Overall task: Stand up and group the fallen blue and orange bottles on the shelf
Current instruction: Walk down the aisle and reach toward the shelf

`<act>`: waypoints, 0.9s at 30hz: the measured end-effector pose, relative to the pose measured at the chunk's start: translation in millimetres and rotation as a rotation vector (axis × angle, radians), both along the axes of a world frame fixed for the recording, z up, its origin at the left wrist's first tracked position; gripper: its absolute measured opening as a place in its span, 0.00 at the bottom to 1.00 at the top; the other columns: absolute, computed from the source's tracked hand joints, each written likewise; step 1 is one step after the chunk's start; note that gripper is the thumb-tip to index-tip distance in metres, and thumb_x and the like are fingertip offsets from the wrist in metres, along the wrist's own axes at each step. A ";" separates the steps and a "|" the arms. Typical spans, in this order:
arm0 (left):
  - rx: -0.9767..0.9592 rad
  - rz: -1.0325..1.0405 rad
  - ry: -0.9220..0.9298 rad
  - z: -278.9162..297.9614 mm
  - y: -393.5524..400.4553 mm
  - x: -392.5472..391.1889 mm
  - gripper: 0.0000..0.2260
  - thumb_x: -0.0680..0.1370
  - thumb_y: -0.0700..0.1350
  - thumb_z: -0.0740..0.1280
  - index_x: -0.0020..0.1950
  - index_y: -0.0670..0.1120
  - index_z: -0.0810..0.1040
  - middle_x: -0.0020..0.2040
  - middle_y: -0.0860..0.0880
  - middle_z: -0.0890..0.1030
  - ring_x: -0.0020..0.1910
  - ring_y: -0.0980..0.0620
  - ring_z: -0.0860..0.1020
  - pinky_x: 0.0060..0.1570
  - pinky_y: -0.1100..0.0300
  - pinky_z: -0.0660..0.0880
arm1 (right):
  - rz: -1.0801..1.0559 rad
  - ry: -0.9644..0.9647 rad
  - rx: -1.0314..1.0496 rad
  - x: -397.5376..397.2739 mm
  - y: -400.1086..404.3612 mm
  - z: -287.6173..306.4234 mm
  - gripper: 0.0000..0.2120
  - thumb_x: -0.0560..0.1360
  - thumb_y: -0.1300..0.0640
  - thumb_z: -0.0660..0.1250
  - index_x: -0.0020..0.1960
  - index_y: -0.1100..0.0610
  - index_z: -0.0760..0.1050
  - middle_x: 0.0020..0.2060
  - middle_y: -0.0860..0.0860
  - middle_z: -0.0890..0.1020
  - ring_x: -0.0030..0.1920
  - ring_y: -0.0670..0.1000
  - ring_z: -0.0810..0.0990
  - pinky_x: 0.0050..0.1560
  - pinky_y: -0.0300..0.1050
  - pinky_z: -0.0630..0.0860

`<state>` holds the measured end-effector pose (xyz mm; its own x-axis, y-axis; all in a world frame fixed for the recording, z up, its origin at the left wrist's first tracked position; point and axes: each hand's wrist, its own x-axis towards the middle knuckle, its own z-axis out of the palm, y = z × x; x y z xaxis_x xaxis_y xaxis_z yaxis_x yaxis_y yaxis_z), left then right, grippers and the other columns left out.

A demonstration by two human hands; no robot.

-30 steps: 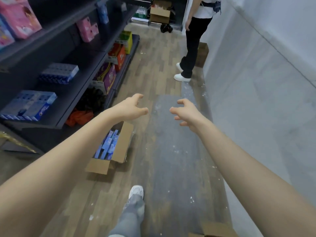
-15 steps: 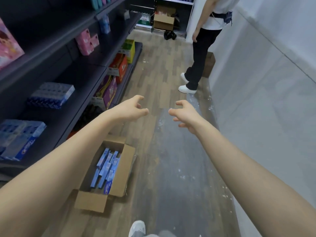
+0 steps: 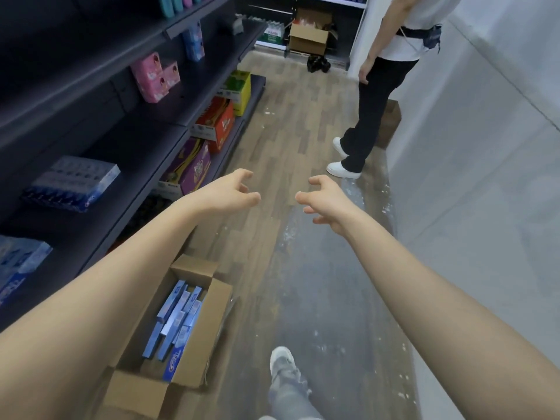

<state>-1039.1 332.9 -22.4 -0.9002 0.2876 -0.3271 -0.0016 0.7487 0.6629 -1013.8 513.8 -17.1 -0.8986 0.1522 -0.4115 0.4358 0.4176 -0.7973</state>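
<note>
Both arms stretched forward over the aisle floor [image 3: 291, 153], nothing held. Left hand [image 3: 225, 194] has loosely curled fingers and is released; right hand [image 3: 325, 197] is the same, fingers relaxed and slightly bent, empty. The two hands are near each other but apart, both in the air, touching nothing.

Blue and orange bottles — cannot tell where they are; no such fallen bottles can be made out. Some teal and pink items [image 3: 178, 3] stand on the top shelf at the upper edge, too cropped to identify.

Dark shelf unit [image 3: 91, 74] runs along the left. On it: pink boxes [image 3: 154, 75], a light blue pack [image 3: 194, 40], a blue-white multipack [image 3: 71, 183], more blue packs [image 3: 18, 265] at the left edge. Bottom level holds a purple carton [image 3: 194, 168], a red carton [image 3: 219, 124] and a yellow-green carton [image 3: 241, 87].

Open cardboard box [image 3: 178, 334] on the floor just beside the shelf, under the left forearm — blue slim boxes [image 3: 175, 319] inside. Wearer's grey shoe [image 3: 281, 363] at the bottom. Another person [image 3: 385, 86] stands farther down the aisle near the white wall [image 3: 485, 147], black trousers, white shoes. Another cardboard box [image 3: 309, 39] at the far end.
</note>
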 end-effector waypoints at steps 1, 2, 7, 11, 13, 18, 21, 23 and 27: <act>-0.001 0.016 0.001 0.3 5.3 -9.8 0.27 0.79 0.50 0.61 0.76 0.49 0.55 0.71 0.45 0.68 0.67 0.46 0.70 0.60 0.56 0.66 | 0.014 0.000 0.001 -12.9 5.6 -0.1 0.26 0.77 0.59 0.63 0.73 0.55 0.59 0.44 0.49 0.71 0.55 0.55 0.78 0.62 0.54 0.72; -0.001 0.029 0.002 1.0 11.2 -19.5 0.27 0.79 0.50 0.61 0.76 0.49 0.55 0.71 0.45 0.68 0.67 0.46 0.70 0.61 0.56 0.66 | 0.025 0.000 0.000 -25.9 11.5 -0.3 0.26 0.77 0.59 0.63 0.73 0.55 0.59 0.43 0.49 0.71 0.52 0.53 0.77 0.62 0.54 0.72; 0.006 0.103 0.001 5.3 41.5 -65.5 0.27 0.79 0.51 0.60 0.76 0.50 0.56 0.71 0.46 0.69 0.67 0.47 0.70 0.60 0.57 0.66 | 0.097 -0.005 0.010 -88.3 38.8 0.8 0.26 0.76 0.58 0.63 0.73 0.55 0.60 0.46 0.52 0.73 0.47 0.50 0.73 0.53 0.49 0.74; 0.012 0.178 -0.008 6.0 50.1 -91.5 0.27 0.79 0.51 0.61 0.75 0.50 0.56 0.70 0.47 0.70 0.66 0.47 0.71 0.61 0.57 0.67 | 0.165 -0.002 0.007 -131.2 48.3 0.6 0.26 0.76 0.58 0.64 0.72 0.54 0.61 0.48 0.52 0.73 0.47 0.51 0.74 0.49 0.46 0.71; 0.013 0.223 -0.006 7.5 47.7 -98.6 0.26 0.79 0.50 0.61 0.75 0.50 0.56 0.70 0.47 0.71 0.66 0.48 0.71 0.59 0.59 0.67 | 0.210 0.007 0.012 -149.5 46.1 -0.2 0.26 0.76 0.57 0.64 0.72 0.54 0.61 0.52 0.53 0.75 0.50 0.52 0.76 0.49 0.46 0.71; -0.017 0.357 0.004 13.2 26.3 -105.5 0.26 0.79 0.50 0.61 0.75 0.49 0.58 0.69 0.47 0.72 0.64 0.48 0.73 0.63 0.56 0.68 | 0.334 0.000 -0.008 -183.7 22.2 2.9 0.26 0.76 0.57 0.65 0.72 0.53 0.61 0.53 0.52 0.74 0.60 0.56 0.77 0.54 0.49 0.74; -0.022 0.472 0.026 20.0 5.7 -106.7 0.26 0.79 0.50 0.61 0.75 0.49 0.59 0.69 0.47 0.72 0.64 0.48 0.73 0.62 0.58 0.67 | 0.418 0.004 -0.040 -201.0 -2.5 7.3 0.27 0.76 0.57 0.65 0.72 0.52 0.61 0.55 0.53 0.76 0.61 0.56 0.77 0.48 0.46 0.71; -0.011 0.527 0.029 25.3 -9.0 -106.4 0.25 0.79 0.49 0.61 0.75 0.49 0.58 0.70 0.46 0.71 0.65 0.48 0.72 0.64 0.57 0.66 | 0.476 0.013 -0.059 -211.6 -22.0 9.9 0.27 0.76 0.57 0.65 0.72 0.52 0.61 0.62 0.53 0.74 0.63 0.56 0.75 0.48 0.45 0.70; 0.023 0.606 0.037 32.6 -40.3 -108.0 0.25 0.79 0.49 0.61 0.75 0.49 0.59 0.70 0.48 0.70 0.67 0.49 0.71 0.61 0.60 0.65 | 0.602 0.052 -0.064 -226.2 -63.5 16.2 0.27 0.76 0.56 0.65 0.72 0.54 0.61 0.54 0.51 0.74 0.61 0.56 0.77 0.49 0.45 0.72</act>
<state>-1147.1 292.5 10.3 -0.9167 -0.2731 -0.2918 -0.3995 0.6075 0.6866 -1240.0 450.3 -0.9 -0.8385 -0.4125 -0.3560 0.0973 0.5294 -0.8428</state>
